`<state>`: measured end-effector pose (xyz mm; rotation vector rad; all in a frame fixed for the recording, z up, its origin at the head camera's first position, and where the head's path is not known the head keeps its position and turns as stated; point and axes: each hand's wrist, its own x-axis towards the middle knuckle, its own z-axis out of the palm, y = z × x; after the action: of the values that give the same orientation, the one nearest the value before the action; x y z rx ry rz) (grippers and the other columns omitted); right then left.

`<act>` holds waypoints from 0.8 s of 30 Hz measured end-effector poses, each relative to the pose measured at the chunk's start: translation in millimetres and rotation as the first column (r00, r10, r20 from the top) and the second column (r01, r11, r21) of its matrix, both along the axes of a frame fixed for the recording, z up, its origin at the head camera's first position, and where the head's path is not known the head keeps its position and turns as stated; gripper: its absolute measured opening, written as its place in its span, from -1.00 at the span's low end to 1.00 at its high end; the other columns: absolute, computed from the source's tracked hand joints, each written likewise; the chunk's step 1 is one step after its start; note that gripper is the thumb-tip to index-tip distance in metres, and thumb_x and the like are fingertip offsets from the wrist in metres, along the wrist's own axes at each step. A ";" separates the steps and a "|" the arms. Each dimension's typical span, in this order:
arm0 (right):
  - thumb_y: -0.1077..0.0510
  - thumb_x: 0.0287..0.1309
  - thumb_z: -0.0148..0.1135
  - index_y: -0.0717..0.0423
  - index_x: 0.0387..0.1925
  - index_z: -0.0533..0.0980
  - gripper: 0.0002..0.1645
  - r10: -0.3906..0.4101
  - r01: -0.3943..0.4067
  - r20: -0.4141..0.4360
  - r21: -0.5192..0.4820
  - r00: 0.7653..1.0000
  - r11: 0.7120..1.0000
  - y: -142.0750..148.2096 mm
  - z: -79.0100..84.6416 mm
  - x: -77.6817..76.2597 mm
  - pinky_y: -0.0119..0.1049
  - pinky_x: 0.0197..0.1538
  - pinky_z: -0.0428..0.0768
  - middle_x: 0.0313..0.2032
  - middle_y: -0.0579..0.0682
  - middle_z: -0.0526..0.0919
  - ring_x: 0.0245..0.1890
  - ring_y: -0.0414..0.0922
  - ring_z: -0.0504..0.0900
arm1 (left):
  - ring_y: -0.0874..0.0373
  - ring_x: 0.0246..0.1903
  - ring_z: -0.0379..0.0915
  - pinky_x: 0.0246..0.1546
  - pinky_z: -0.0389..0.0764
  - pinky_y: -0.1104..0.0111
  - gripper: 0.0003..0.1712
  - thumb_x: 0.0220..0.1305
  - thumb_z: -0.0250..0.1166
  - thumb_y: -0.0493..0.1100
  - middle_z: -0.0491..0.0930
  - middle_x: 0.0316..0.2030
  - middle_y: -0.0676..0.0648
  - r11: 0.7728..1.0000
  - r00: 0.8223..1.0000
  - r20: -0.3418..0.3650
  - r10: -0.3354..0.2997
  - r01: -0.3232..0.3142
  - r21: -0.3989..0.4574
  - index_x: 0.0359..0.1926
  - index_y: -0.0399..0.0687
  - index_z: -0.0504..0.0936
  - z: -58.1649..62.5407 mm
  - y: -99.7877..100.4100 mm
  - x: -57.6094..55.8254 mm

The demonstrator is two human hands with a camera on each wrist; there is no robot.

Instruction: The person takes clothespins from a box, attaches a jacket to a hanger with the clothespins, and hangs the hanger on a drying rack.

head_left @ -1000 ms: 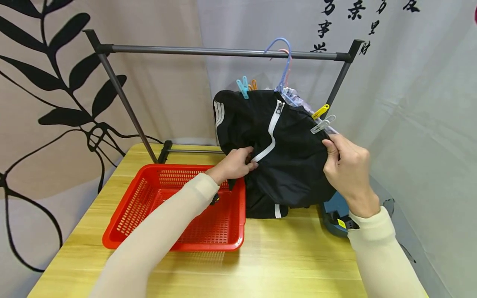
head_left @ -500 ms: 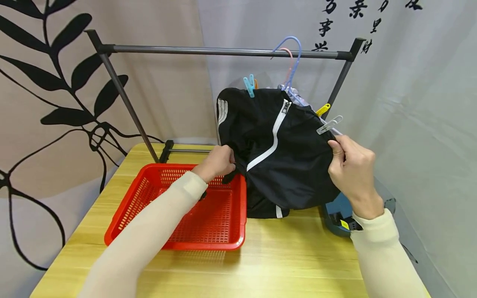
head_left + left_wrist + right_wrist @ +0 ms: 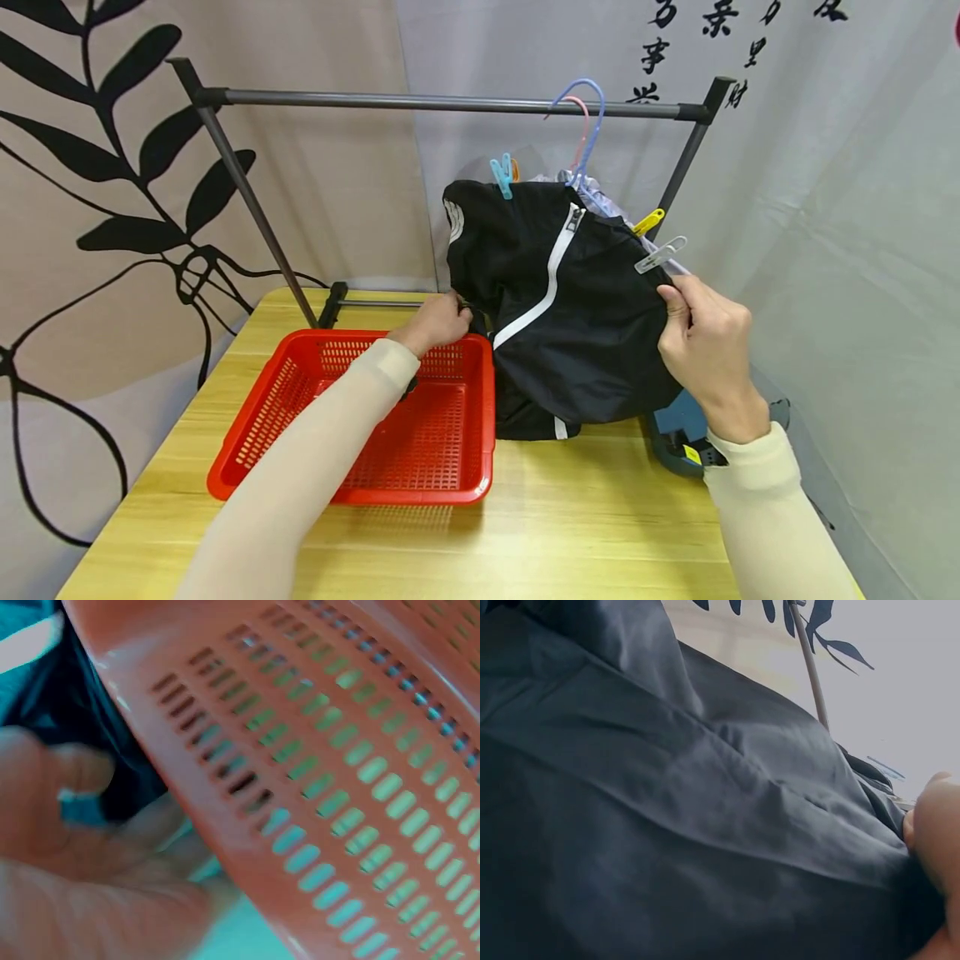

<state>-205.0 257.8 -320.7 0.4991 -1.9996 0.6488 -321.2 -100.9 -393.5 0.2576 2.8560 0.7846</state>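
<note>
A black jacket (image 3: pixel 592 325) with a white zipper (image 3: pixel 551 275) hangs by a blue hanger (image 3: pixel 592 125) from the rack's bar. My right hand (image 3: pixel 708 350) pinches its right edge between thumb and curled fingers, below a clear clothespin (image 3: pixel 660 255). At its left side, my left hand (image 3: pixel 435 323) is behind the basket's far right corner; in the blurred left wrist view, dark cloth lies between thumb and fingers. A light blue clothespin (image 3: pixel 502 175) clips the left shoulder and a yellow one (image 3: pixel 648 222) sits at the right. The right wrist view is mostly black cloth (image 3: pixel 705 802).
A red plastic basket (image 3: pixel 480 450) stands on the wooden table (image 3: pixel 585 525), under my left forearm. The grey metal rack (image 3: pixel 375 101) spans the back. A pink hanger (image 3: pixel 581 125) with pale cloth hangs behind the jacket. A blue object (image 3: pixel 678 417) lies beneath my right wrist.
My left hand has moved left and slightly down from the zipper to the jacket's left side. The jacket and blue hanger have shifted slightly right, while my right hand keeps its pinch.
</note>
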 end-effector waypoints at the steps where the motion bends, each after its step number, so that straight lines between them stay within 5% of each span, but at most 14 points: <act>1: 0.30 0.64 0.32 0.45 -0.21 0.68 -0.75 0.000 0.000 0.000 0.003 1.000 1.000 -0.7 -0.3 -0.2 -0.24 -0.39 0.27 -0.60 0.17 0.48 -0.62 0.06 0.44 | -0.27 0.14 0.64 0.34 0.70 -0.06 -0.53 0.82 0.05 0.00 0.73 0.20 -0.35 0.999 1.000 0.028 -0.004 0.005 -0.039 0.22 -0.33 0.66 -1.6 -2.7 -0.2; 6: 0.31 0.64 0.32 0.44 -0.22 0.67 -0.76 0.006 -0.006 0.003 0.011 1.000 1.000 -3.1 -2.1 -0.9 -0.24 -0.40 0.24 -0.60 0.16 0.46 -0.62 0.03 0.41 | -0.23 0.14 0.64 0.36 0.71 -0.08 -0.55 0.83 0.14 0.04 0.72 0.17 -0.28 0.996 0.998 0.055 0.017 -0.011 -0.092 0.32 -0.23 0.67 -1.9 -13.8 3.5; 11: 0.32 0.63 0.32 0.45 -0.25 0.65 -0.74 0.009 -0.009 -0.005 0.010 1.000 1.000 -2.5 -3.1 -1.8 -0.22 -0.40 0.25 -0.60 0.17 0.45 -0.62 0.04 0.40 | -0.15 0.03 0.70 0.25 0.78 -0.05 -0.58 0.81 0.20 -0.01 0.80 0.10 -0.23 0.999 0.999 -0.043 -0.020 0.017 -0.048 0.35 -0.21 0.69 7.0 -21.3 8.4; 17: 0.31 0.63 0.32 0.44 -0.26 0.64 -0.74 0.012 -0.012 -0.001 0.016 1.000 1.000 -2.6 -4.3 -2.7 -0.22 -0.41 0.27 -0.60 0.18 0.46 -0.63 0.05 0.42 | -0.04 -0.30 0.66 -0.21 0.68 0.15 -0.63 0.84 0.20 -0.01 0.78 -0.20 -0.16 0.999 0.991 -0.131 -0.022 0.026 0.028 0.30 -0.17 0.72 16.3 -34.9 15.5; 24: 0.33 0.61 0.33 0.43 -0.28 0.64 -0.75 0.022 -0.022 -0.001 0.021 1.000 1.000 -3.4 -5.4 -1.8 -0.22 -0.42 0.28 -0.60 0.17 0.46 -0.63 0.04 0.41 | -0.10 -0.17 0.78 -0.06 0.84 0.03 -0.66 0.83 0.22 -0.04 0.88 0.00 -0.21 0.996 0.957 -0.291 0.006 0.019 0.083 0.24 -0.18 0.76 30.8 -54.3 19.7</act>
<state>-206.8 254.4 -326.1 0.5347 -2.0043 0.6419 -301.5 -155.2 -362.8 0.4276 3.0945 0.9397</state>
